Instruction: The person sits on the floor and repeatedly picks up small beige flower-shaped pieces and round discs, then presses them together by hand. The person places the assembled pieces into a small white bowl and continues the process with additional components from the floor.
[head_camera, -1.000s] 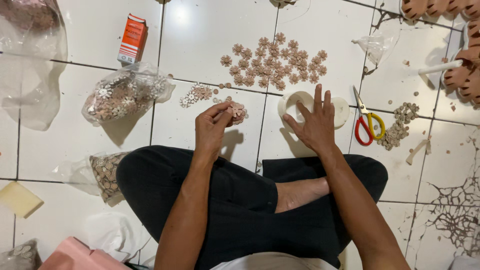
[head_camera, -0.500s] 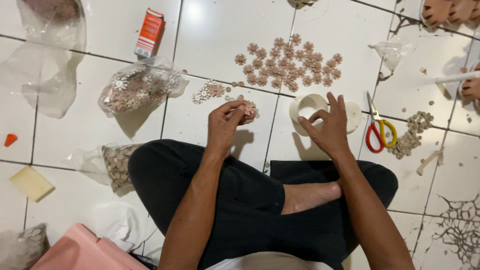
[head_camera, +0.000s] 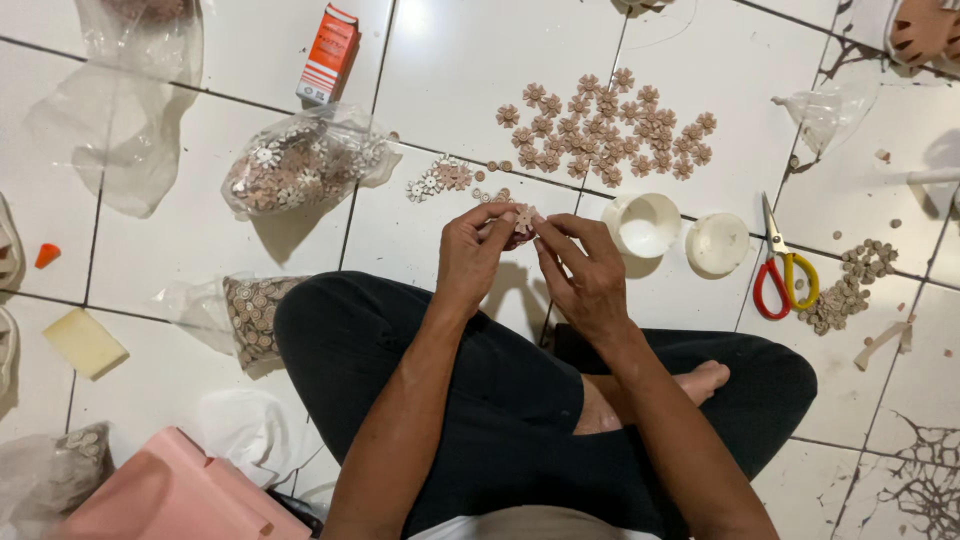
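1. Person sat cross-legged on a white tiled floor (head_camera: 200, 230); both hands met above the knees, in front of the body.
2. Left hand (head_camera: 475, 255) was pinching a small flower-shaped piece (head_camera: 524, 218) at its fingertips, fingers curled in, not spread.
3. Right hand (head_camera: 585, 270) also closed in a pinch on the same flower-shaped piece from the opposite side; thumb and forefinger pressed together at it.
4. Key relation: the piece sat right between the two hands, touching both sets of fingertips; neither hand clearly nearer. Its long axis could not be told, too small and roughly round.
5. Just beyond the hands lay a laid-out cluster of flower pieces (head_camera: 605, 125) on the floor, and a smaller loose scatter of pieces (head_camera: 440, 180) beyond the left hand.
6. Beyond and to the outer side of the right hand: two white round cups (head_camera: 645, 222), then scissors with red and yellow handles (head_camera: 785, 270), then a pile of small brown pieces (head_camera: 850, 285).
7. Beyond and outward of the left hand: a clear plastic bag full of pieces (head_camera: 295, 165), an orange box (head_camera: 328, 55) farther out, and a second small bag (head_camera: 250, 315) beside the left knee.
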